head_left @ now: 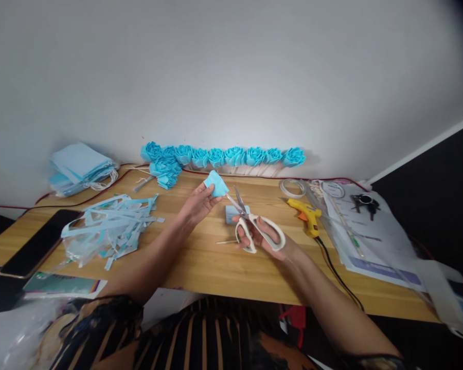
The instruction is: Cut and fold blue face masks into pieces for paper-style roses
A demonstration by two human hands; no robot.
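My left hand [198, 204] pinches a small folded piece of light blue material [216, 184] and holds it up over the wooden table [216, 267]. My right hand [268, 240] grips white-handled scissors [254, 226], fingers through the loops. The blades are parted and point up-left, their tips close to the blue piece. A small blue rectangle [233, 213] and a thin stick [226, 242] lie on the table between my hands.
A row of blue fabric flowers [231, 155] lines the wall. A stack of blue face masks [81, 167] and a pile of cut strips [108, 223] lie left, beside a black phone [38, 249]. A yellow glue gun [306, 215], tape roll [293, 187], papers [366, 231] and keys [364, 202] sit right.
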